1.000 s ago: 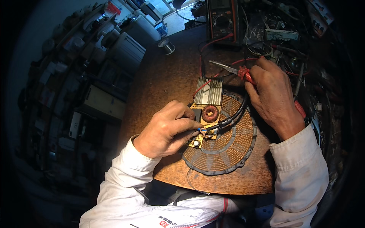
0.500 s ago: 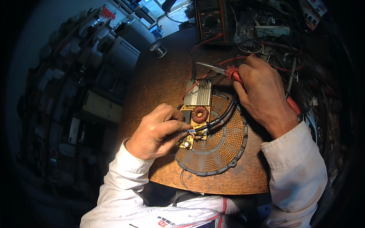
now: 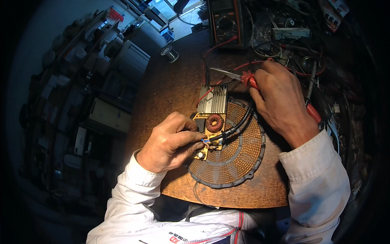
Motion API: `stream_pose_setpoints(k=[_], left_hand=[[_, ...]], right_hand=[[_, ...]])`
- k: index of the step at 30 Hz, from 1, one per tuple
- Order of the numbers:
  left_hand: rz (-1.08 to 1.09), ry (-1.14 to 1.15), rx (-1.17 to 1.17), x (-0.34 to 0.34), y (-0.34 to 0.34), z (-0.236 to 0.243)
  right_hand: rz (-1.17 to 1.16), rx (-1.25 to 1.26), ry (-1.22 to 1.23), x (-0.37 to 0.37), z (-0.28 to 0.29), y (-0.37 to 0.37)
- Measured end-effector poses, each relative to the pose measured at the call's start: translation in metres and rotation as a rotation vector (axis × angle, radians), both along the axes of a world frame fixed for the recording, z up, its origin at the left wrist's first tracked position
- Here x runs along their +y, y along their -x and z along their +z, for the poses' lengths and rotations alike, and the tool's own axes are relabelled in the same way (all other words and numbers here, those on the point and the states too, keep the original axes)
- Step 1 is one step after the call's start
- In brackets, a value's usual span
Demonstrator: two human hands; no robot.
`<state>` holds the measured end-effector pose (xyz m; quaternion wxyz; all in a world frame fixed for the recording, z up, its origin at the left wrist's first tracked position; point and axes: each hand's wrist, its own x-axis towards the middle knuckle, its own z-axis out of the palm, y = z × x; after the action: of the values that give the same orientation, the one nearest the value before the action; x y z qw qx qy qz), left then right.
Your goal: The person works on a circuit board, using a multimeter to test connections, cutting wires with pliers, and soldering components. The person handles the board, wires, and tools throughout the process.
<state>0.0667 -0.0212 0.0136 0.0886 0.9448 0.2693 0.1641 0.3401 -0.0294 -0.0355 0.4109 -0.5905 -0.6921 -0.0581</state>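
Observation:
With thumb and fingers pinched together, my left hand (image 3: 172, 142) grips the thin blue and brown wires (image 3: 205, 141) at the stripped end of a black cable (image 3: 243, 120). These lie over a yellow circuit board (image 3: 202, 116) that carries a copper-wound ring coil (image 3: 214, 123) and a finned metal heatsink (image 3: 212, 99). Beneath the board rests a flat round induction coil (image 3: 243, 162). My right hand (image 3: 280, 99) is closed around red-handled long-nose pliers (image 3: 248, 78), their jaws pointing left beyond the heatsink. My left fingertips hide the wire ends.
A multimeter (image 3: 224, 24) stands at the table's far edge, with red and black leads running toward the heatsink. A solder spool (image 3: 170, 53) sits at the far left. Tools and cables clutter the right side, including a red-handled tool (image 3: 313, 113). Loaded shelves (image 3: 77, 53) stand left.
My left hand, the board and the coil appear very slightly farther right in the picture. Both hands keep their grips, and the pliers stay in place.

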Motion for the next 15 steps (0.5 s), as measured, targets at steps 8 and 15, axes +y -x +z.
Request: stream_pose_setpoints(k=[8,15], left_hand=[[-0.012,0.013,-0.001,0.0001,0.0018,-0.0002],[-0.016,-0.002,0.008,-0.0013,0.0009,0.0013]], right_hand=[[-0.003,0.014,0.027,-0.0003,0.0019,0.0007],[-0.007,0.020,0.027,-0.0010,0.0017,0.0003]])
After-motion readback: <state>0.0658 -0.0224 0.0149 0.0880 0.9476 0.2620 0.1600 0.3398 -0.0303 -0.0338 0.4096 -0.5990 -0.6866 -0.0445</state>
